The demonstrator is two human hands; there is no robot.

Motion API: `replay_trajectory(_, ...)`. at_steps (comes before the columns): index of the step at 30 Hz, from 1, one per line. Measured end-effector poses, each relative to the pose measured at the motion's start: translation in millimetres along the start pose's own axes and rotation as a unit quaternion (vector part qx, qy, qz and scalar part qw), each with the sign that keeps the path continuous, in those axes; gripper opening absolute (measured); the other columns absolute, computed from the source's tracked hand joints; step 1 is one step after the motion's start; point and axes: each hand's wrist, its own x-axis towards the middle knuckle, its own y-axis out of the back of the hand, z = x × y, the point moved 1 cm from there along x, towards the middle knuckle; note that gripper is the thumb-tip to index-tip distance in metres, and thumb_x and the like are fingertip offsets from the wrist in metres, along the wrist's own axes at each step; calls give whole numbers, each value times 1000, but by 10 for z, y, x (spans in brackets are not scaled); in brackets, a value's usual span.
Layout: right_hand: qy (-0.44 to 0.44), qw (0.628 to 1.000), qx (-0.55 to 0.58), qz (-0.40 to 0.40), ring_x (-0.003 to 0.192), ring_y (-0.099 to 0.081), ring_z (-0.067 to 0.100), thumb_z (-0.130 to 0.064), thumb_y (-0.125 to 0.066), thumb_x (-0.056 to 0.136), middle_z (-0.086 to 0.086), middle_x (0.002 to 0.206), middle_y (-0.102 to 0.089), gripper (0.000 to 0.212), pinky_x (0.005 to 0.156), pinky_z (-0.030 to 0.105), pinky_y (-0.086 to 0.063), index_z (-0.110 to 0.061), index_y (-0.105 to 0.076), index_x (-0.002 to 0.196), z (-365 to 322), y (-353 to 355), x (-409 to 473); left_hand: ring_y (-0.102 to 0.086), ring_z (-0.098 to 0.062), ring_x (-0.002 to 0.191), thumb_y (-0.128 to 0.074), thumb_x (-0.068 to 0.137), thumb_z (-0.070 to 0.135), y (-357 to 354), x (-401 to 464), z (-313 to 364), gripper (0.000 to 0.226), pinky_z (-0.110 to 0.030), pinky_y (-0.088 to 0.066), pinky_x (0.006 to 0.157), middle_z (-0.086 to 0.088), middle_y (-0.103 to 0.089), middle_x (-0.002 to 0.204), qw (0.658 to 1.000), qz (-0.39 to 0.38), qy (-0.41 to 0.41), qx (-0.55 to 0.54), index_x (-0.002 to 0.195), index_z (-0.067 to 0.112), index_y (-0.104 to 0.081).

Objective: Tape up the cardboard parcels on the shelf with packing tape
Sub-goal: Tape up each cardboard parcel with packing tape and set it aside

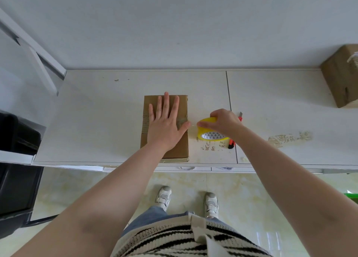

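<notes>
parcel [179, 140] flat, brown, tape band across; left hand [164, 124] pressing.

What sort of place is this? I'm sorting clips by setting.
Probably a home or small office corner used for packing: white cabinet top, tiled floor, cardboard parcel, tape roll.

Flat parcel [164, 127] sitting on the shelf top [96, 121], left hand [164, 121] on it. Just right of the parcel: tape roll [211, 130], then cutter [232, 142]. Far right, another box [342, 76].
</notes>
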Motion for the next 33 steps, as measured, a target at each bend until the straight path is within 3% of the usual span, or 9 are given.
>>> replay_trajectory(14,0,1000,-27,10,77,-56,17,-77,-57,76,-4,77,-57,55,69,33,-45,-22,-55,79,-56,5,-41,27,-27,148,-17,94,71,39,9,16,85,-50,17,118,-7,33,159,1000,-26,1,6,154,24,22)
replay_trajectory(17,2,974,181,138,69,-52,13,-56,-60,89,-7,73,-56,41,62,28,-41,-16,-57,85,37,74,-126,28,-26,147,-17,94,70,51,19,16,85,-50,18,117,-8,34,158,999,-35,2,-2,153,25,22)
replay_trajectory(19,-76,925,271,254,69,-52,16,-41,-60,94,-7,72,-53,28,55,26,-36,-14,-56,88,265,119,-182,28,-27,147,-17,93,71,47,29,17,86,-51,18,117,-8,35,158,999,-39,2,2,154,24,22)
replay_trajectory(20,-136,913,275,271,72,-55,19,-37,-59,95,-6,73,-54,23,55,26,-36,-14,-55,91,402,102,-203,28,-27,147,-17,93,71,45,33,19,86,-51,18,117,-9,35,158,999,-42,2,4,154,24,22)
replay_trajectory(22,-228,913,239,238,78,-60,25,-36,-58,96,0,82,-62,23,59,28,-39,-13,-57,97,625,13,-235,29,-28,147,-16,93,71,43,42,19,86,-51,19,116,-9,36,157,999,-47,0,9,153,24,24)
replay_trajectory(24,-263,926,194,190,80,-60,26,-38,-60,95,4,90,-65,28,64,31,-41,-11,-59,102,746,-97,-225,30,-28,146,-17,94,71,48,56,13,87,-51,19,116,-9,37,156,999,-53,0,7,153,24,24)
replay_trajectory(29,-281,933,146,168,72,-58,25,-32,-64,93,5,79,-62,24,62,30,-41,-9,-62,85,746,-159,-145,31,-28,146,-18,94,70,66,59,18,86,-52,19,116,-9,37,156,998,-61,1,9,153,24,25)
replay_trajectory(33,-276,937,132,169,69,-63,27,-17,-59,93,7,74,-65,16,60,30,-49,-9,-70,86,760,-26,-158,31,-28,146,-19,95,69,80,56,24,86,-52,18,117,-9,37,156,998,-69,3,8,152,24,25)
